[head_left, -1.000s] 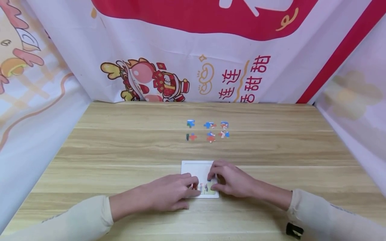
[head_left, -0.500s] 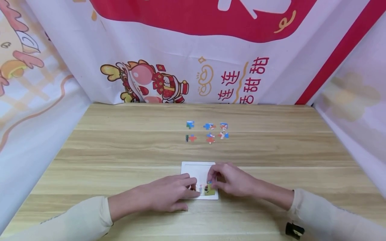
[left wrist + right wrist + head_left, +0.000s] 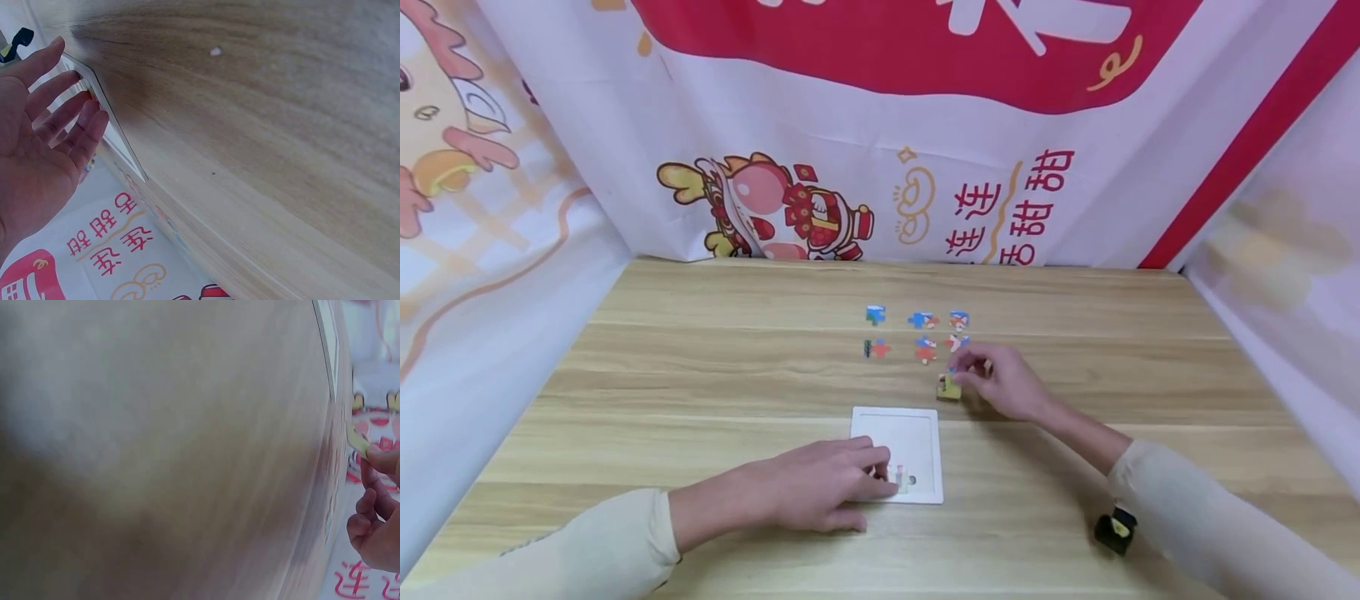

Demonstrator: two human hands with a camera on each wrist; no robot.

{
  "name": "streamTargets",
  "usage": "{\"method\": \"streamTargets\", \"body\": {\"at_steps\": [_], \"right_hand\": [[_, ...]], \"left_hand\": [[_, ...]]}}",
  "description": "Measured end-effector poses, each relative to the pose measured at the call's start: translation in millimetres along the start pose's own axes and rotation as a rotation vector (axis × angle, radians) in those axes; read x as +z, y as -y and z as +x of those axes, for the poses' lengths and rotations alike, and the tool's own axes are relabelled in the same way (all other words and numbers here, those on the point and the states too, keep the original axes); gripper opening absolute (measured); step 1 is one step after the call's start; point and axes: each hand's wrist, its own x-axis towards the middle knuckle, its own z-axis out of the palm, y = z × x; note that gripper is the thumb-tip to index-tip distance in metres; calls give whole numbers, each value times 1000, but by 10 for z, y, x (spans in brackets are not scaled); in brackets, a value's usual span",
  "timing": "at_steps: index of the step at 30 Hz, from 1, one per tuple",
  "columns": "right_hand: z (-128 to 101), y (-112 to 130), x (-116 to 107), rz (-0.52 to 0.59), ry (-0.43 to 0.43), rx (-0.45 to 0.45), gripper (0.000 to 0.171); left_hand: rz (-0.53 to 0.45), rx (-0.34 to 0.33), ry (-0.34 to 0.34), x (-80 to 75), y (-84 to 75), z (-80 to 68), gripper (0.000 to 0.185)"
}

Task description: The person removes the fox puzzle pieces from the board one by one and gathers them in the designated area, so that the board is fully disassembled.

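A white puzzle tray (image 3: 897, 423) lies on the wooden table, with a piece or two left in its near edge (image 3: 903, 479). My left hand (image 3: 827, 487) rests flat on the tray's left side, fingers straight (image 3: 69, 119). My right hand (image 3: 1000, 379) is beyond the tray to the right and pinches a yellow-green puzzle piece (image 3: 948, 386) just above the table; the same puzzle piece (image 3: 356, 440) shows at the fingertips in the right wrist view. Several loose puzzle pieces (image 3: 917, 333) lie in two rows farther back, just left of the right hand.
Printed cloth banners (image 3: 880, 125) wall in the table (image 3: 700, 367) at the back and both sides. A black wrist device (image 3: 1116, 529) sits on my right sleeve.
My right hand has lifted the yellow-green piece out of the tray and carried it away to the far right, beside the loose pieces. The left hand has stayed on the tray.
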Motion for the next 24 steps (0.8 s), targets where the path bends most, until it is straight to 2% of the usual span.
{"method": "streamTargets", "body": {"at_steps": [4,14,19,24], "right_hand": [[107,-117,-74,-55,-30,51,6],[233,-198,-150,-217,10,121,8],[246,-250,-144,-304,11,119,11],[226,-259,-133,-373,-23,83,12]], "left_hand": [[13,6,-5,7,-4,3,37],[17,-8,8,-4,-6,6,37],[14,-15,19,-9,-10,13,36],[-8,-29,34,-16,-19,24,34]]}}
